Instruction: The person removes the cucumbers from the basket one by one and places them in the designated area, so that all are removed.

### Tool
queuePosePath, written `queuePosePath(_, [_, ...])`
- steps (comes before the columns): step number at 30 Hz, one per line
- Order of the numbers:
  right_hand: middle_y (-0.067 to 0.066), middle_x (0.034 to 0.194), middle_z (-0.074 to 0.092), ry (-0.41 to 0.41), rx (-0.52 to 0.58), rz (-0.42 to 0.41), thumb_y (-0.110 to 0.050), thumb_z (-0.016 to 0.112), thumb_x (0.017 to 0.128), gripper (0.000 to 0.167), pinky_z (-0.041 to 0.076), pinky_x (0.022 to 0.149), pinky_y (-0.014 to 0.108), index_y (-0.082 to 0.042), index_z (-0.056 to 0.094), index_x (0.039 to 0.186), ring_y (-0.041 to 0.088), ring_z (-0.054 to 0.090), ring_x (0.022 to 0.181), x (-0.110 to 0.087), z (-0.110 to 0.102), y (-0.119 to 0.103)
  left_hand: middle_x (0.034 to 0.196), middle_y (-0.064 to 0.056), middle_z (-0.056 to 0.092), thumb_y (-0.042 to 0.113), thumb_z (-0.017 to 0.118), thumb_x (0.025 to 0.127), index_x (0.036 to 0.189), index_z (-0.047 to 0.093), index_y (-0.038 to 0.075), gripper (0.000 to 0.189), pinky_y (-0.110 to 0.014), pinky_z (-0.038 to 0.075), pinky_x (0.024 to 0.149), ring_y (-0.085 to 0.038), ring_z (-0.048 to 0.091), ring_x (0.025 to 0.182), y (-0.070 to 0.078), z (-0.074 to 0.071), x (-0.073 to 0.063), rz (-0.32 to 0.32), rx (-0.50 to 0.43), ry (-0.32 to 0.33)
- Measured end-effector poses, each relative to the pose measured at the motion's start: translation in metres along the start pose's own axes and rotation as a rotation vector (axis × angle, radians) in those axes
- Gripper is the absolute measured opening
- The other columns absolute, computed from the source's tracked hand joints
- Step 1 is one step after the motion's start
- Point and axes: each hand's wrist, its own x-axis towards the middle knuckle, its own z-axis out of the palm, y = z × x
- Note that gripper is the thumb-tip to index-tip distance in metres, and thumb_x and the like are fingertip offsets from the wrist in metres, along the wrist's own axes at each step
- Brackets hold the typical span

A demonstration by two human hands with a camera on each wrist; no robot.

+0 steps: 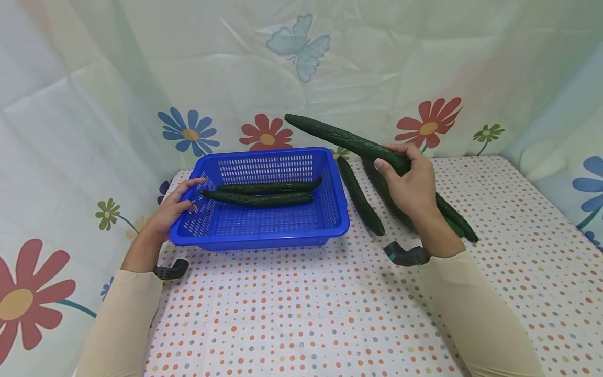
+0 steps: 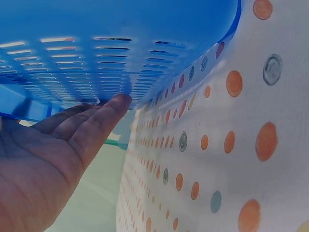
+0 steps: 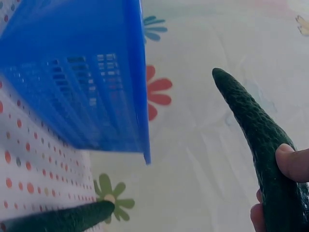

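Cucumber (image 1: 348, 140) in your right hand (image 1: 412, 186) is long, dark green and bumpy, lifted above the table (image 1: 330, 314) with its tip slanting over the blue basket's (image 1: 264, 235) right rim; your fingers curl round its thick end. Two cucumbers (image 1: 264, 193) lie inside, more (image 1: 360, 196) just right of it, with open dotted cloth nearer you. Your left hand (image 1: 174, 207) rests spread on the left rim. From the left wrist, straight fingers (image 2: 104, 116) touch the slotted wall. From the right wrist, your thumb (image 3: 292, 162) presses the cucumber, well apart from the basket's corner.
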Motion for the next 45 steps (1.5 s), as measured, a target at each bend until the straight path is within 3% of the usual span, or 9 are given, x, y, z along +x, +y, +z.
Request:
queuePosePath(5, [0.013, 0.121, 0.062, 0.062, 0.004, 0.06, -0.032, 0.065, 0.092, 0.043, 0.044, 0.076, 0.01, -0.011, 0.06, 0.13, 0.008, 0.056, 0.096, 0.006, -0.011, 0.011, 0.166, -0.012, 0.002, -0.002, 0.037, 0.094, 0.15, 0.035, 0.033, 0.066, -0.067, 0.038, 0.098, -0.053, 0.022, 0.143, 0.002, -0.001, 0.0, 0.002, 0.006, -0.003])
queuePosePath(12, [-0.009, 0.115, 0.056, 0.142, 0.022, 0.238, -0.038, 0.063, 0.092, 0.047, 0.05, 0.09, 0.022, -0.012, 0.057, 0.132, 0.004, 0.055, 0.103, 0.016, -0.031, 0.034, 0.166, -0.011, 0.001, -0.002, 0.036, 0.094, 0.151, 0.034, 0.031, 0.066, -0.068, 0.038, 0.097, -0.054, 0.022, 0.143, 0.002, -0.001, 0.0, 0.001, -0.007, -0.014])
queuePosePath(18, [-0.024, 0.105, 0.046, 0.217, 0.029, 0.37, -0.04, 0.059, 0.094, 0.048, 0.047, 0.088, 0.021, -0.017, 0.054, 0.135, -0.002, 0.054, 0.1, 0.022, -0.05, 0.062, 0.166, -0.011, 0.001, -0.002, 0.037, 0.094, 0.151, 0.033, 0.032, 0.066, -0.069, 0.038, 0.097, -0.054, 0.023, 0.142, 0.001, -0.001, -0.001, -0.009, 0.004, -0.006])
queuePosePath(25, [-0.023, 0.097, 0.037, 0.289, 0.015, 0.518, -0.038, 0.06, 0.094, 0.044, 0.046, 0.088, 0.02, -0.021, 0.054, 0.134, -0.009, 0.046, 0.089, 0.023, -0.071, 0.097, 0.166, -0.012, 0.002, -0.001, 0.037, 0.094, 0.151, 0.033, 0.032, 0.066, -0.069, 0.038, 0.097, -0.055, 0.025, 0.141, -0.001, -0.002, 0.0, -0.003, 0.011, -0.002])
queuePosePath(29, [-0.021, 0.098, 0.036, 0.251, 0.068, 0.653, -0.038, 0.06, 0.093, 0.044, 0.043, 0.087, 0.021, -0.028, 0.051, 0.135, -0.006, 0.045, 0.087, 0.023, -0.084, 0.112, 0.166, -0.012, 0.0, -0.002, 0.038, 0.094, 0.151, 0.034, 0.032, 0.066, -0.07, 0.037, 0.098, -0.055, 0.023, 0.141, -0.001, -0.002, 0.001, 0.005, 0.009, -0.008])
queuePosePath(33, [-0.022, 0.101, 0.034, 0.181, 0.086, 0.783, -0.045, 0.058, 0.093, 0.056, 0.042, 0.085, 0.023, -0.031, 0.04, 0.145, -0.004, 0.043, 0.088, 0.022, -0.094, 0.125, 0.166, -0.011, -0.001, -0.002, 0.038, 0.093, 0.15, 0.034, 0.031, 0.066, -0.071, 0.036, 0.098, -0.054, 0.021, 0.142, -0.003, -0.002, 0.002, 0.017, 0.005, -0.012])
queuePosePath(37, [-0.02, 0.102, 0.035, 0.152, 0.085, 0.853, -0.046, 0.057, 0.093, 0.062, 0.043, 0.09, 0.028, -0.03, 0.036, 0.149, -0.002, 0.043, 0.087, 0.018, -0.101, 0.138, 0.166, -0.011, 0.0, -0.002, 0.038, 0.093, 0.15, 0.035, 0.032, 0.066, -0.07, 0.036, 0.098, -0.054, 0.022, 0.141, -0.004, -0.002, 0.002, 0.02, 0.013, -0.008])
queuePosePath(41, [-0.015, 0.12, 0.04, 0.105, 0.089, 0.921, -0.047, 0.055, 0.093, 0.065, 0.04, 0.111, 0.039, -0.031, 0.031, 0.152, 0.005, 0.047, 0.108, 0.012, -0.107, 0.149, 0.166, -0.011, -0.001, -0.002, 0.038, 0.093, 0.149, 0.035, 0.033, 0.066, -0.07, 0.037, 0.098, -0.054, 0.022, 0.141, -0.004, -0.003, 0.002, 0.022, 0.016, -0.008])
queuePosePath(45, [-0.003, 0.144, 0.034, 0.077, 0.047, 0.941, -0.047, 0.053, 0.094, 0.064, 0.037, 0.114, 0.043, -0.03, 0.03, 0.151, 0.015, 0.042, 0.129, 0.006, -0.111, 0.159, 0.166, -0.011, -0.001, -0.002, 0.038, 0.093, 0.149, 0.035, 0.034, 0.066, -0.07, 0.037, 0.098, -0.055, 0.021, 0.142, -0.005, -0.003, 0.002, 0.02, 0.012, -0.009])
